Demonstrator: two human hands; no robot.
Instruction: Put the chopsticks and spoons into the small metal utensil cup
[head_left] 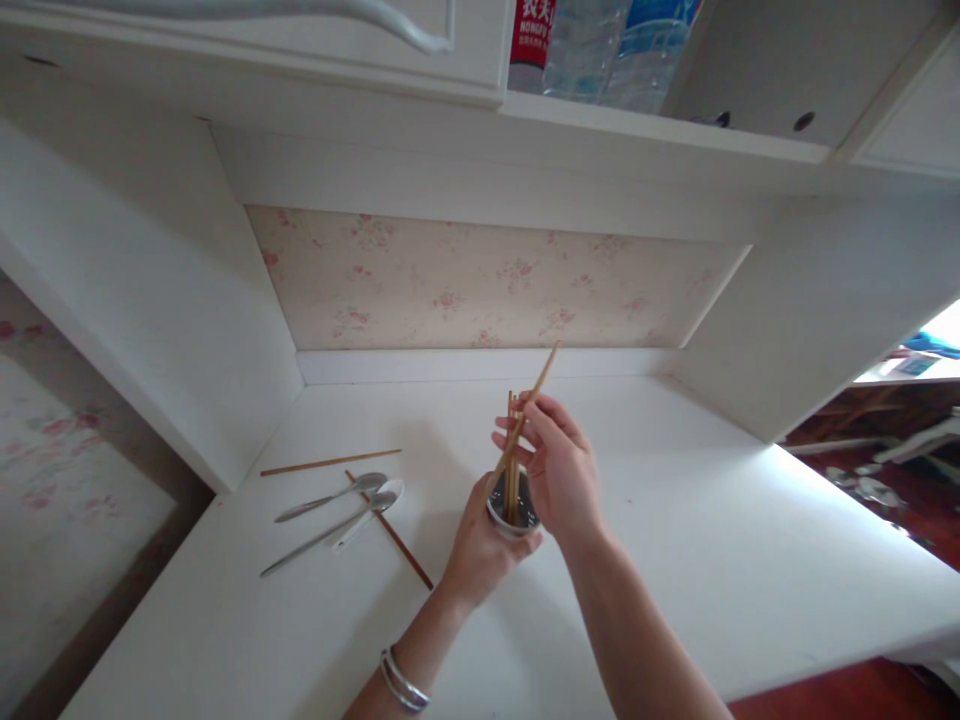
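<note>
My left hand (pixel 478 548) is wrapped around a small metal utensil holder (pixel 513 516) and holds it just above the white desk (pixel 675 540). Several wooden chopsticks (pixel 511 470) stand inside the holder. My right hand (pixel 559 468) pinches one chopstick (pixel 538 385) whose lower end is in the holder and whose top leans up to the right. Silver bangles (pixel 403 682) sit on my left wrist.
To the left on the desk lie two metal spoons (pixel 334 497), a white spoon (pixel 375 507) and two loose chopsticks (pixel 330 462). A floral back panel (pixel 480 285) closes the alcove. Water bottles (pixel 600 45) stand on the shelf above.
</note>
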